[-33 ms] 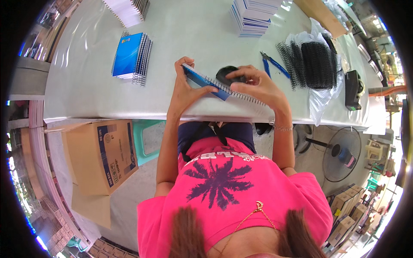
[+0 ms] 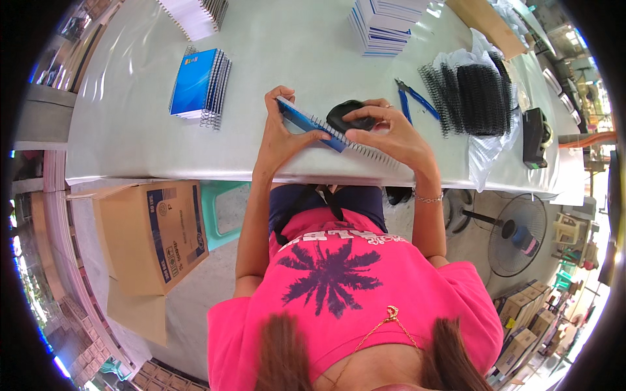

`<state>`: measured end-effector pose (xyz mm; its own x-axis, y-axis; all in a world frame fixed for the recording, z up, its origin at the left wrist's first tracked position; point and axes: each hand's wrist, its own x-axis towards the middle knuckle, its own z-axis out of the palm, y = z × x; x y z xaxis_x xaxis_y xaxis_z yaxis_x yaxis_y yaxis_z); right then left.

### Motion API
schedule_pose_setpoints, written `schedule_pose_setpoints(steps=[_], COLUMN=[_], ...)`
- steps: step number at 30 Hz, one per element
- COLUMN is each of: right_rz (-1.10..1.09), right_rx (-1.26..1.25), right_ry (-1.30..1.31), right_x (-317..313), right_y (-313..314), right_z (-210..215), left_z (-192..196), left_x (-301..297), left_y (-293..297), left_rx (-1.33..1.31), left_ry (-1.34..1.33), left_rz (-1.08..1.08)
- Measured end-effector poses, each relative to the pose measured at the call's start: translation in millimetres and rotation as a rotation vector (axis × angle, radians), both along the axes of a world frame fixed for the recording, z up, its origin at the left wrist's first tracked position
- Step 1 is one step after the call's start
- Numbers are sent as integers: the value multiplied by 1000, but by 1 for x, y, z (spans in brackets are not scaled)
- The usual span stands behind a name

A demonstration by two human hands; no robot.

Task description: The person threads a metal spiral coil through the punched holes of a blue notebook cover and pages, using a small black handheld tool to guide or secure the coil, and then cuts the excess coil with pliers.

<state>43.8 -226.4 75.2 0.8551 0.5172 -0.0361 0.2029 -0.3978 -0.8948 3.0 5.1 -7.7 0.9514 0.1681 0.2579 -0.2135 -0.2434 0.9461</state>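
My left hand (image 2: 280, 133) grips a small blue-covered notebook (image 2: 301, 120) on edge, thumb along its near side and fingers round its far end. A thin spiral coil (image 2: 373, 152) runs along the notebook's punched edge, and its loose end sticks out toward the lower right, blurred. My right hand (image 2: 394, 133) is curled over a black rounded object (image 2: 344, 116), fingers on its top and thumb close to the coil. What exactly the black object is, I cannot make out. Blue-handled cutting pliers (image 2: 417, 98) lie just beyond my right hand.
A stack of blue spiral notebooks (image 2: 195, 81) stands on the left of the table (image 2: 130, 143). Farther back are more bound notebooks (image 2: 192, 16) and a pile of loose booklets (image 2: 385, 26). Black coils (image 2: 482, 94) lie on plastic at right, beside a black tape dispenser (image 2: 536, 137).
My right hand and the black object have shifted very slightly. The coil's loose end, sharper before, is now smeared by motion. My left hand and the notebook keep their place.
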Motion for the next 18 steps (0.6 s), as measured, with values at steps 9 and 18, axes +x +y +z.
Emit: schedule_pose_setpoints(steps=[9,18], right_rz=[223,200], right_rx=[432,288], right_ry=[335,422], right_x=[-4,2], right_y=[-5,5], right_z=[5,13], left_z=[2,1], left_x=[0,-1], left_y=[1,3], left_rx=[-57,-57], left_ry=[40,47], left_rz=[-38,-79])
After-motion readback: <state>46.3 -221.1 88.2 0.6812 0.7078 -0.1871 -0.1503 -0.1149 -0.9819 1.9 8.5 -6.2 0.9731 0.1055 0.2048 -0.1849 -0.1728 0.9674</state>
